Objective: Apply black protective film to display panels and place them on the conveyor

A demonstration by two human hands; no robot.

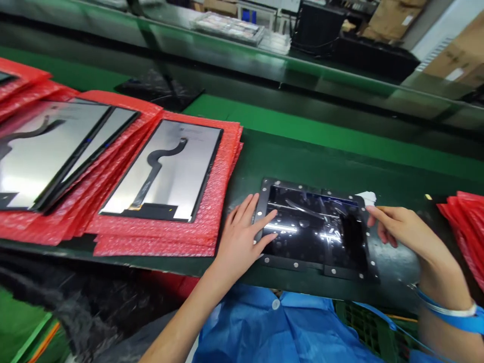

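A glossy black screen (pixel 310 229) lies in a dark frame (pixel 297 265) dotted with round silver studs. My left hand (pixel 242 234) rests on the frame's left edge, fingers spread, with two fingertips over the screen. At the upper right corner, my right hand (pixel 397 227) pinches a piece of white film or paper (pixel 367 197) between thumb and forefinger. A blue wrist strap is on my right wrist. To the left, a silver-backed display panel (pixel 177 174) with a dark curved ribbon cable lies on red bubble bags (pixel 223 201).
More silver-backed panels (pixel 49 146) lie on stacked red bags at the far left. Another red stack (pixel 467 222) is at the right edge. Black plastic (pixel 159 91) lies behind the bags. A raised glass-like ledge (pixel 321 75) runs along the back of the green table (pixel 280 151).
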